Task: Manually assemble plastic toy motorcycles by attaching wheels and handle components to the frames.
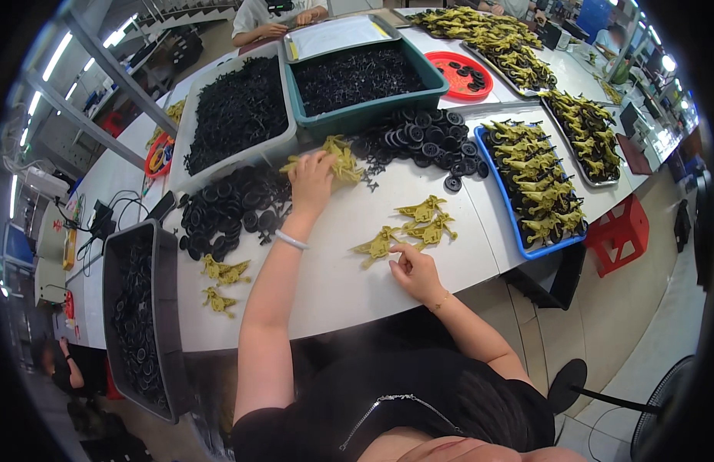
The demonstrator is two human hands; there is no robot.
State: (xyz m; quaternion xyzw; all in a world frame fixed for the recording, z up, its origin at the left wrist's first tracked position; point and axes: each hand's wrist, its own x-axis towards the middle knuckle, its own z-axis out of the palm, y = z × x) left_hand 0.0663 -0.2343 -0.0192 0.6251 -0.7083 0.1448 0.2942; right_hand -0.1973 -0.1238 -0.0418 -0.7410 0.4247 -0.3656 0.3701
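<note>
From my far post, I see the left hand [311, 185] laid upon the heap of yellow-green moulded plastic parts [345, 163]; its fingertips are buried, so I cannot tell if they clamp one. My right hand [417, 274] is nearer to a loose yellow-green part [380, 243], which lies ahead-left of its curled fingers, long axis slanting left-to-right and away. Whether these fingers touch it, I cannot judge surely.
</note>
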